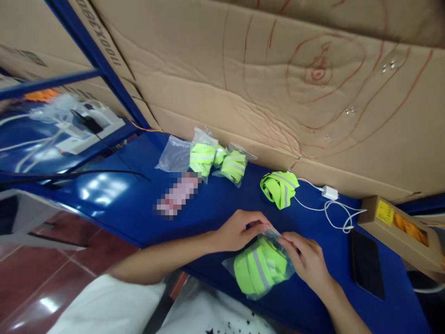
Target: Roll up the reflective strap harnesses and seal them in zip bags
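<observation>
A clear zip bag lies at the front edge of the blue table, with a rolled neon-yellow reflective strap inside it. My left hand pinches the bag's top edge at one end. At the other end of that edge, my right hand grips it between thumb and fingers. Beyond my hands a loose bundle of the same reflective strap rests unbagged. Farther back stand bagged reflective straps, and a flat clear bag lies beside them.
On the right are a black phone, a cardboard box with orange contents, and a white charger with its cable. A blurred-out pink item lies left. Cardboard walls the back; a power strip is at far left.
</observation>
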Demonstrator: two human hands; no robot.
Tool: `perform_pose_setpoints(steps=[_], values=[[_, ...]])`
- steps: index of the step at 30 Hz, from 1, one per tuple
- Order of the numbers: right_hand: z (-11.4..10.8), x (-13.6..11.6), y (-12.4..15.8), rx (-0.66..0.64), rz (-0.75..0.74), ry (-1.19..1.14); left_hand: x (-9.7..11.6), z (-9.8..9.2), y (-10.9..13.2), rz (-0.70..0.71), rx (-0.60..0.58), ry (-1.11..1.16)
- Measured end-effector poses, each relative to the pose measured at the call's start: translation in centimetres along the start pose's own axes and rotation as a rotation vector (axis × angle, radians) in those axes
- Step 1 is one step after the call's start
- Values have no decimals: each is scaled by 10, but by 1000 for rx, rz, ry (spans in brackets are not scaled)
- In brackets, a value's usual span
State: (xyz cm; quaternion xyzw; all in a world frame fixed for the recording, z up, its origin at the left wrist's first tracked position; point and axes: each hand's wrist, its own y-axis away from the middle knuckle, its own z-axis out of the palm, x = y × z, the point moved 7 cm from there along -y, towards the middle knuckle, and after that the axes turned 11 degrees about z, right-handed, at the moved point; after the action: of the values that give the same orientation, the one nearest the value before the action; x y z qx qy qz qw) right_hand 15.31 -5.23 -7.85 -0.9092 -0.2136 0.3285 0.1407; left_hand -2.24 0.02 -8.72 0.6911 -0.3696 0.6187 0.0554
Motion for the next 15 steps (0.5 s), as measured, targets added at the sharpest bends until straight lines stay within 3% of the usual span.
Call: perform_pose_setpoints(steps=[3,5,7,9,12,15], values=[[-9,1,3,138,-37,55,8,-5,-1,108,-82,-166],[-18,7,5,247,-15,98,12,-31,-4,197,15,-445],[-25,14,4,323,32,122,15,-78,-8,226,269,-781],[-28,18,-4,329,63,116,16,-131,-8,167,513,-1005],[-23,20,-31,241,117,32,-2,-202,-10,-64,626,-1088],[-19,30,-77,216,207,-12,-31,-246,-7,-226,665,-887]])
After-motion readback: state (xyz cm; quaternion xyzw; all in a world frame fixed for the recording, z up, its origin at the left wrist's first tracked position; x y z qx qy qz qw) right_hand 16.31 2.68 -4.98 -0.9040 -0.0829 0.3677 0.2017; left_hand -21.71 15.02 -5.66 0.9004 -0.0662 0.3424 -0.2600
